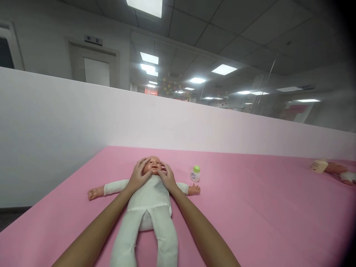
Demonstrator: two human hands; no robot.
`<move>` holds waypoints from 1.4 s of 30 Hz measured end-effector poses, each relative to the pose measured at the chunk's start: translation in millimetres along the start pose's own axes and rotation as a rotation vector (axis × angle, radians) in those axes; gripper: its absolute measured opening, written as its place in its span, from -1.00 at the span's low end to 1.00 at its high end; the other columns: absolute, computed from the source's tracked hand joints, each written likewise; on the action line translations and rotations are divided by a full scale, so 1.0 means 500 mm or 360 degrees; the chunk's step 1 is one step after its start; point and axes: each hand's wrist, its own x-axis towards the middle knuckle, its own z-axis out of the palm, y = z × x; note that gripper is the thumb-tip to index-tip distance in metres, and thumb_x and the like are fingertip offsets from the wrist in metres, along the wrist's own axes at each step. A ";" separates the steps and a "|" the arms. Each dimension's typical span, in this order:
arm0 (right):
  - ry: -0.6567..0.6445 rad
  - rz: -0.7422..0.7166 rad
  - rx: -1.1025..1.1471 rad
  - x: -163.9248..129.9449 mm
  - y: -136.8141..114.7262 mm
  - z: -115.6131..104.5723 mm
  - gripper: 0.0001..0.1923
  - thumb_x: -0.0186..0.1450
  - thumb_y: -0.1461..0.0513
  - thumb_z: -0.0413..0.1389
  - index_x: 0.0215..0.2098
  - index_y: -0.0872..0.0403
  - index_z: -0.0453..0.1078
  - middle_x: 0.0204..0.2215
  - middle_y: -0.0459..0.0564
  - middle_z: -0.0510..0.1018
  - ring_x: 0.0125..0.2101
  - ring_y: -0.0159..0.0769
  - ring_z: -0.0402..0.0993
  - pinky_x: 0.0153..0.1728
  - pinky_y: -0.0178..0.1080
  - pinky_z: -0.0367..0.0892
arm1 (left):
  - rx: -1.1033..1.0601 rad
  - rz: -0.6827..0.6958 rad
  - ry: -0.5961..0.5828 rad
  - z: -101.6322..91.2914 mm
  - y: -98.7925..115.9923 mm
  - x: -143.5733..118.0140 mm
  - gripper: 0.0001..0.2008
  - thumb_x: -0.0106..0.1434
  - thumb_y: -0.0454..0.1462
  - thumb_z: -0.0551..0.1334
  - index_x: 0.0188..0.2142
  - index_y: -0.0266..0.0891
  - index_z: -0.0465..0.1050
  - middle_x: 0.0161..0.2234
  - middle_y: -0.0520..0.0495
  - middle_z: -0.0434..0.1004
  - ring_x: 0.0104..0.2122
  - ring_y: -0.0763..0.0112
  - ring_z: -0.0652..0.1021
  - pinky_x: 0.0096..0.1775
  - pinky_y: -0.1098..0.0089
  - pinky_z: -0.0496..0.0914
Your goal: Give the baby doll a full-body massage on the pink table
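A baby doll in a white cloth suit lies on its back on a pink surface, arms stretched to the sides. My left hand lies along the left side of its head, fingers extended toward the forehead and thumb by the chin. On the opposite side, my right hand rests against the cheek, with its fingers apart and its thumb also near the chin. Both palms touch the doll's head between them. Right of the doll's shoulder stands a small clear bottle with a green cap.
At the far right edge lie a cream-coloured bottle and part of another doll. A white low wall runs behind the pink surface. Beyond it are a door and glass panels reflecting ceiling lights.
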 end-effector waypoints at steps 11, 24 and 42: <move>-0.0011 -0.0023 -0.0021 -0.001 -0.004 -0.004 -0.51 0.34 0.06 0.20 0.21 -0.07 0.40 0.16 0.08 0.49 0.07 -0.12 0.49 0.15 -0.02 0.40 | -0.0003 -0.0039 -0.0036 -0.001 -0.004 0.001 -0.43 0.35 -0.03 0.24 0.32 0.01 0.28 0.26 -0.17 0.30 0.31 0.07 0.30 0.33 -0.02 0.22; -0.0005 0.0015 -0.0012 0.004 0.000 -0.006 -0.52 0.35 0.07 0.18 0.22 -0.05 0.39 0.16 0.08 0.49 0.07 -0.14 0.49 0.14 -0.05 0.41 | 0.0011 -0.0003 -0.0040 -0.001 -0.002 0.008 -0.45 0.38 -0.01 0.21 0.31 -0.04 0.29 0.25 -0.17 0.31 0.30 0.09 0.32 0.33 0.00 0.20; -0.0016 0.0014 -0.0069 0.004 -0.011 -0.013 -0.51 0.33 0.07 0.20 0.21 -0.07 0.40 0.16 0.05 0.48 0.11 -0.14 0.46 0.18 -0.07 0.38 | -0.0018 -0.0043 -0.0047 -0.001 0.011 0.010 -0.40 0.33 0.00 0.27 0.31 -0.02 0.30 0.26 -0.15 0.29 0.32 0.08 0.29 0.32 0.03 0.24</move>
